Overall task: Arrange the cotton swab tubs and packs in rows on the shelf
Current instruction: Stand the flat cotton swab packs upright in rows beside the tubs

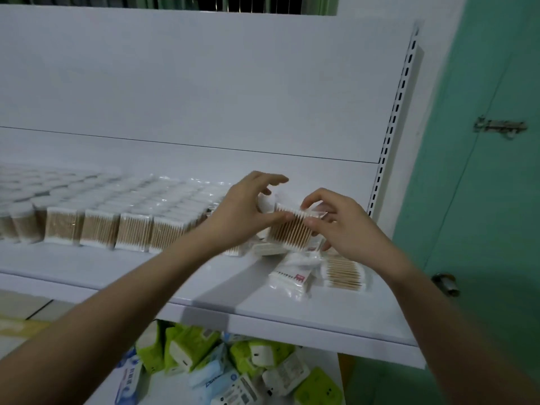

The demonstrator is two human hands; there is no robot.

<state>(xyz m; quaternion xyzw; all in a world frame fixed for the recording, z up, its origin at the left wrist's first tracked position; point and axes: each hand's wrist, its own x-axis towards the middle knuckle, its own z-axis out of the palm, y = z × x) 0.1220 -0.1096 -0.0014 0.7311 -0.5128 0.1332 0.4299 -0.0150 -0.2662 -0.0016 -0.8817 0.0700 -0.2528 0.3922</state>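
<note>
Both hands hold one cotton swab pack (290, 230) up over the white shelf (204, 287). The pack is a flat, clear plastic square. Inside it are thin wooden sticks with soft white tips, all lined up side by side. The left hand (248, 211) pinches the pack's left edge with the thumb, and its other fingers spread out above. The right hand (342, 226) pinches the top right corner, its fingers bent around the crinkly plastic. The two hands are close together, with only the pack between them.

At about 9 o'clock from the held pack, neat rows of packs (117, 226) stand upright on the smooth shelf, each touching the next. Farther out at 9 o'clock are round tubs (20, 217) with white lids, also in rows.

At about 5 o'clock from the held pack, some loose packs (321, 273) lie flat in a messy pile near the shelf's front edge. One shows a small red mark.

Under the shelf, at 6 o'clock, soft tissue packs (228, 369) in green, blue and white lie jumbled. At 3 o'clock is a green door (482, 200) with a metal latch.
</note>
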